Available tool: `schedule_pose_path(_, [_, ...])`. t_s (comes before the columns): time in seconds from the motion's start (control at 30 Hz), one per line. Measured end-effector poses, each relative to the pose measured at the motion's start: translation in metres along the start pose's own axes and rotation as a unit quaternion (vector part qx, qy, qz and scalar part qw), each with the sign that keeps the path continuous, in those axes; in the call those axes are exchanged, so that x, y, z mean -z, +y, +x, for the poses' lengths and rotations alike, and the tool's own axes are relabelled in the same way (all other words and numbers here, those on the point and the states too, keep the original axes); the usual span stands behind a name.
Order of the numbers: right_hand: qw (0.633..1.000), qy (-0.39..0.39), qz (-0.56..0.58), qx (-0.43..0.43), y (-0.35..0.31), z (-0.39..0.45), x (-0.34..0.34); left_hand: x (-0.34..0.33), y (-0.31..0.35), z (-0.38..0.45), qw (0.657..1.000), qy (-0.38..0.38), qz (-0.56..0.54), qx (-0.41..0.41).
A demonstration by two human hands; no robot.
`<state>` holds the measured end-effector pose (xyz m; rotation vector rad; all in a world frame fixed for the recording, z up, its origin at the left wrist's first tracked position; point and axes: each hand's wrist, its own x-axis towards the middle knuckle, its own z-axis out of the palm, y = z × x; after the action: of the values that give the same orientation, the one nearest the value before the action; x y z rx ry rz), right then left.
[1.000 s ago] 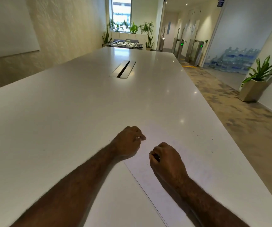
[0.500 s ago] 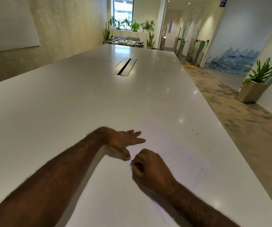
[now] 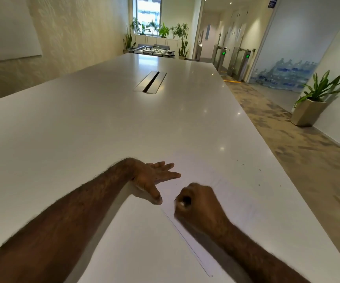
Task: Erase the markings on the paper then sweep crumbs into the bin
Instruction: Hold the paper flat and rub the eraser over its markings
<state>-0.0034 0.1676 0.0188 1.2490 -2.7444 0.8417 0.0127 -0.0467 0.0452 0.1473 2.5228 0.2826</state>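
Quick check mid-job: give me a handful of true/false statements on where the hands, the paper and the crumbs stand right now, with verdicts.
1. The left hand lies with fingers straight on the paper. True.
2. The right hand is spread flat on the table. False: its fingers are curled into a fist over the paper, round a small item that is too hidden to name.
3. Dark crumbs lie on the table past the paper's right side. True.
4. A bin stands on the table beside the paper. False: no bin shows in this view.
5. The paper hangs over the table's right edge. False: it lies wholly on the tabletop.
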Motion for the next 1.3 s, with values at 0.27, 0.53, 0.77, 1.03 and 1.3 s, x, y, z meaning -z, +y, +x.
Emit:
schedule_pose_path(0.27, [1.0,0.002,-0.013,-0.014,0.009,0.004,0.014,0.0,-0.002,0.001,1.0,0.004,0.006,-0.005])
schedule_pose_path(0.53, [0.991,0.071,-0.032,-0.105,0.034,0.021,0.023,-0.003,-0.006,0.005,1.0,0.005,0.008,-0.004])
schedule_pose_path(0.77, [0.985,0.089,-0.034,-0.143,0.059,0.034,0.038,-0.002,-0.006,0.005,1.0,0.001,0.003,-0.005])
schedule_pose_path(1.03, [0.993,0.068,-0.008,-0.095,0.058,0.029,0.033,-0.001,-0.004,0.005,1.0,0.0,0.009,-0.014])
schedule_pose_path(1.3, [0.995,0.047,-0.014,-0.082,0.055,0.03,0.031,-0.004,-0.009,0.009,1.0,0.007,0.001,-0.02])
